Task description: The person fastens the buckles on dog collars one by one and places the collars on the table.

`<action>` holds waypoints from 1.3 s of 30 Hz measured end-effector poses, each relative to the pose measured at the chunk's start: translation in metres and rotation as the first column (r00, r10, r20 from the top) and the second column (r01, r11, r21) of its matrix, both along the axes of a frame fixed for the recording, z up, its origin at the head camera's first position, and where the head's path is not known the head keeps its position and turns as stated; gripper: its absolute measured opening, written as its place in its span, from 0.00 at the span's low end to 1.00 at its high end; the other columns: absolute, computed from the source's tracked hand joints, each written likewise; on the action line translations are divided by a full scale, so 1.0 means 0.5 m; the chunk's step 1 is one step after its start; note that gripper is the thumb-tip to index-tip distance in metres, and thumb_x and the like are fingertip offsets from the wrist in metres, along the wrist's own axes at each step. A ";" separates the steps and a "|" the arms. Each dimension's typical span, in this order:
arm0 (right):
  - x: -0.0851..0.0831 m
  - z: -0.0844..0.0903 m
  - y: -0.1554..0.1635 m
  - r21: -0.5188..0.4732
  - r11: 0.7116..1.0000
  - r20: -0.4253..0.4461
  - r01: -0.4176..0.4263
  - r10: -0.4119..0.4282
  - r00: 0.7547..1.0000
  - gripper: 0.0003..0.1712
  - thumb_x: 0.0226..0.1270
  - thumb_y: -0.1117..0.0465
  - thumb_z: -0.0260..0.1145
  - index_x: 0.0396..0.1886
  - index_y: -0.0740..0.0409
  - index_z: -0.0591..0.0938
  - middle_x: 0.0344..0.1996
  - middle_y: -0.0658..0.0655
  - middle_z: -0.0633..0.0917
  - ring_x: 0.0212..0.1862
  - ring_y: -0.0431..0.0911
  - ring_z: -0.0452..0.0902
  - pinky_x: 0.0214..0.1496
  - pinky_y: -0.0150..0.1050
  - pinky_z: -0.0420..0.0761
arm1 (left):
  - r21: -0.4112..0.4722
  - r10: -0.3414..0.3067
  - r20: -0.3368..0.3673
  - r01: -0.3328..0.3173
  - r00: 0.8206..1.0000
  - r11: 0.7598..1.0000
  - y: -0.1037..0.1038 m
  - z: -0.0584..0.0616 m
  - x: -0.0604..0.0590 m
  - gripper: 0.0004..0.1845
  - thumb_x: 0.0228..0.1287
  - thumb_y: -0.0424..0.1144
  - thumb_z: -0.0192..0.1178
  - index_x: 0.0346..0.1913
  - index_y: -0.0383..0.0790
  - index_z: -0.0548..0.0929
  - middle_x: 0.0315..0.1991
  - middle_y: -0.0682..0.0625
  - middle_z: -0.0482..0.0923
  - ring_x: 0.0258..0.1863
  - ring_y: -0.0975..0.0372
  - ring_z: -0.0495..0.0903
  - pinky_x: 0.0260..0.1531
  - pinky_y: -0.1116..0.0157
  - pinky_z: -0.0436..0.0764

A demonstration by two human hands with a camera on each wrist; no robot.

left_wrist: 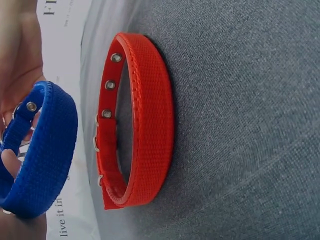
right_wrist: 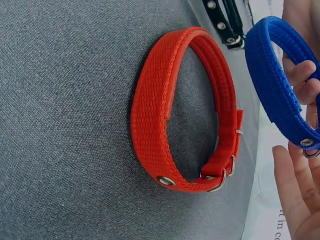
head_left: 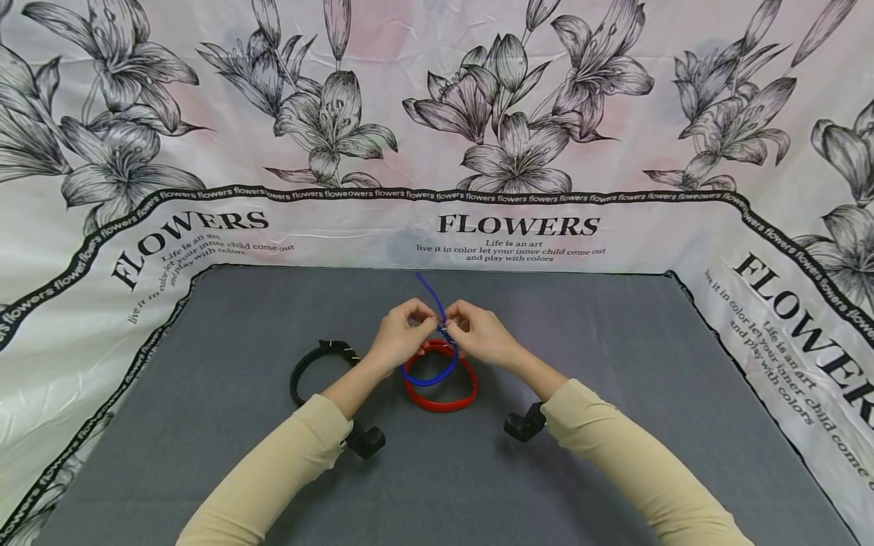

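Across the back and sides hangs a flower-printed cloth (head_left: pixel 519 152) with "FLOWERS" lettering, framing the grey tabletop (head_left: pixel 614 425). On that grey surface, off to the person's left, lies a black collar (head_left: pixel 321 364), well apart from the action. At centre, a red collar (head_left: pixel 440 387) lies buckled in a ring on the tabletop. Above it, lifted clear of the surface, is the blue collar (head_left: pixel 430 364), its loop hanging down over the red one and its free end pointing up. Left hand (head_left: pixel 403 334) and right hand (head_left: pixel 481 332) meet at its buckle, fingers curled, each pinching the blue strap.
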State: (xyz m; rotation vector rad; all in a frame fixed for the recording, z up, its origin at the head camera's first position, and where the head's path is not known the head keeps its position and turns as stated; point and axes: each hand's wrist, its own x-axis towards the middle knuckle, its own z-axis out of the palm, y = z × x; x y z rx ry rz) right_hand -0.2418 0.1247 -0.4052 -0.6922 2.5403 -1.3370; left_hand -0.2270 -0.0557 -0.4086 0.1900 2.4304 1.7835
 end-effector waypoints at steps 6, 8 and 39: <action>0.000 -0.002 -0.001 0.002 1.000 -0.032 0.010 -0.010 0.999 0.09 0.68 0.60 0.53 0.45 0.57 0.75 0.29 0.56 0.80 0.21 0.50 0.78 0.22 0.37 0.78 | 0.075 0.019 0.014 -0.020 1.000 0.997 0.002 0.002 0.002 0.02 0.63 0.36 0.55 0.35 0.43 0.78 0.36 0.47 0.75 0.18 0.61 0.78 0.30 0.48 0.80; 0.001 -0.003 -0.002 0.001 1.000 -0.037 0.012 -0.012 0.999 0.09 0.67 0.60 0.54 0.44 0.56 0.74 0.29 0.55 0.80 0.21 0.51 0.79 0.22 0.37 0.78 | 0.080 0.022 0.009 -0.023 1.000 0.997 0.001 0.003 0.002 0.02 0.63 0.36 0.55 0.35 0.43 0.78 0.36 0.47 0.75 0.18 0.61 0.78 0.31 0.47 0.80; 0.009 -0.007 0.002 -0.048 0.999 0.037 0.017 -0.015 0.999 0.07 0.67 0.60 0.55 0.42 0.56 0.75 0.29 0.57 0.79 0.23 0.46 0.79 0.29 0.50 0.81 | 0.042 0.061 0.058 -0.064 0.996 0.997 0.008 -0.007 -0.001 0.05 0.59 0.40 0.59 0.35 0.45 0.82 0.36 0.49 0.75 0.24 0.48 0.75 0.22 0.63 0.76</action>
